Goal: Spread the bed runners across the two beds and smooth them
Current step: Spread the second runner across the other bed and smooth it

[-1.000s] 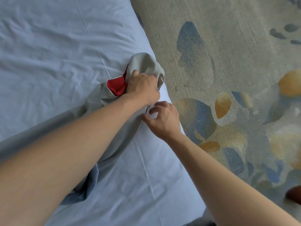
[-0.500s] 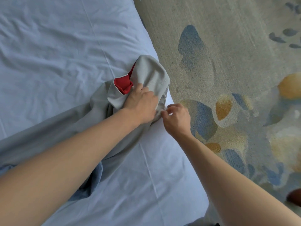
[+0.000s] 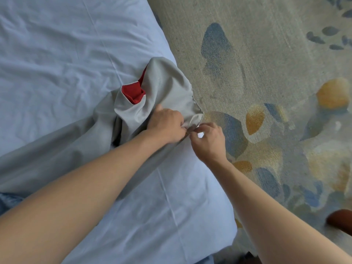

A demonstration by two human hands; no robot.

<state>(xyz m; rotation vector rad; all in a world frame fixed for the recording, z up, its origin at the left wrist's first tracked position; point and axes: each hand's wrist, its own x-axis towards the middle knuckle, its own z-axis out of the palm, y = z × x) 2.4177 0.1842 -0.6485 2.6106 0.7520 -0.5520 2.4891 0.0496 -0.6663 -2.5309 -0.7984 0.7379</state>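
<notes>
1. The bunched grey fabric bed runner with red lining [image 3: 163,88] lies at the right edge of the pale blue-sheeted bed [image 3: 57,54].
2. The left hand [image 3: 165,124] grips its gathered end.
3. The right hand [image 3: 208,140] pinches the same end, beside the patterned carpet [image 3: 266,63].

You get one head view, steeply down and close over the bed's [image 3: 57,54] right edge, carpet [image 3: 266,54] beside it.

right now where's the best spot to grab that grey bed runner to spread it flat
Likely the gathered end hem at the bed's edge, where the left hand and right hand already pinch the bed runner. Come from the carpet side: the bunched end folds back, showing red lining.
</notes>
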